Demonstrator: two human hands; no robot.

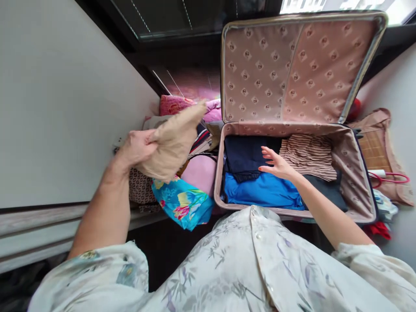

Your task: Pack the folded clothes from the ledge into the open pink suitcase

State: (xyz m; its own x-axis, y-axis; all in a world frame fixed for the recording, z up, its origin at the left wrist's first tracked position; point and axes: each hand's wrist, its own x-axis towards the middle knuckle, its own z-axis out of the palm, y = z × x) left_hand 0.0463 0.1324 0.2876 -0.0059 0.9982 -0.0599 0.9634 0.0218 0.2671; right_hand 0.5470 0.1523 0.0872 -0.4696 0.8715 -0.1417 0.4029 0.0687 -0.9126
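Note:
My left hand [138, 147] is closed on one edge of a beige folded garment [173, 141], held up over the clothes pile left of the suitcase. My right hand [276, 164] hovers above the suitcase [227, 203] with its fingers spread and nothing in them. Beneath it lie a folded navy garment [243, 154] and a bright blue garment [260, 190]. A striped garment [308, 154] and a dark grey one [328, 193] fill the right part. The pink patterned lid [269, 69] stands raised at the back.
Left of the suitcase are a turquoise floral cloth [182, 203], a pale pink bra cup [199, 173] and a brown patterned fabric [141, 190]. Pink bedding [173, 104] lies behind them. A peach bag [373, 143] and a red cord [398, 175] are at right. White walls [65, 108] flank both sides.

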